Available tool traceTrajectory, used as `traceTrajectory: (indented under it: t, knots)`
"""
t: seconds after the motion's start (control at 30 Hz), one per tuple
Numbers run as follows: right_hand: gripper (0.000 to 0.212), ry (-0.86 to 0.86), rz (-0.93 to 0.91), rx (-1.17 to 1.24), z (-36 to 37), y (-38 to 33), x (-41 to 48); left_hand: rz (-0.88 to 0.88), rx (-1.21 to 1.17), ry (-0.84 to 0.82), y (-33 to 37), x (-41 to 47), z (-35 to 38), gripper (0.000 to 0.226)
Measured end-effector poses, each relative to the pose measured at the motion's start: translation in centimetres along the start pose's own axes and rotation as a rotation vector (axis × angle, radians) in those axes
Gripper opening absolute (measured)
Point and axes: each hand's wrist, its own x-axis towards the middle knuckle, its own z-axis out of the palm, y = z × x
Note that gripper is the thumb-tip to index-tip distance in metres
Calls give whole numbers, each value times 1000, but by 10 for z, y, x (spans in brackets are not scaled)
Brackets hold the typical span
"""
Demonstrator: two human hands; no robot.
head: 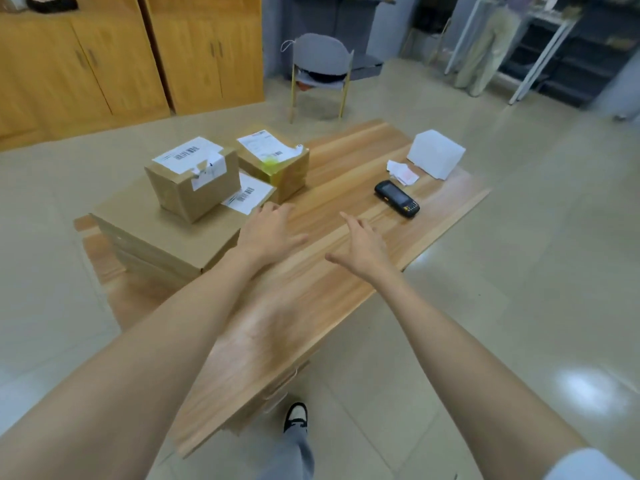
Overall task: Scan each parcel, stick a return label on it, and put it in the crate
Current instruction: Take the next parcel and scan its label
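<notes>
Three cardboard parcels sit at the table's left end. A large flat parcel [162, 233] lies at the bottom with a small labelled parcel [194, 181] on top of it. Another small parcel [277, 161] with a white label stands just behind. A black handheld scanner [396, 198] lies on the wooden table [311, 289]. Loose return labels [401, 172] lie beside a white box [435, 153]. My left hand [268, 233] hovers open by the flat parcel's right corner. My right hand [363, 247] is open above the table, left of the scanner. No crate is in view.
A grey chair [320, 71] stands on the tiled floor behind the table. Wooden cabinets [121, 57] line the back left wall. Metal shelving [554, 53] stands at the back right. My foot [295, 415] is beside the table's near end.
</notes>
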Motion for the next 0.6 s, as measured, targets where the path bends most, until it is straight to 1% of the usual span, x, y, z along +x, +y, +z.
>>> traceTrajectory:
  t: [0.2,0.37,0.6]
  knots:
    - [86,-21,-59,-50,-27,8,109,-78,-83,31,5,107,-8,74]
    - [84,-62,-98,-36,-31,11,179,-185,-129,57,0,166,-6,74]
    - [84,-172,-207,0,-8,7,289,-428,-211,56,-29,237,14,82]
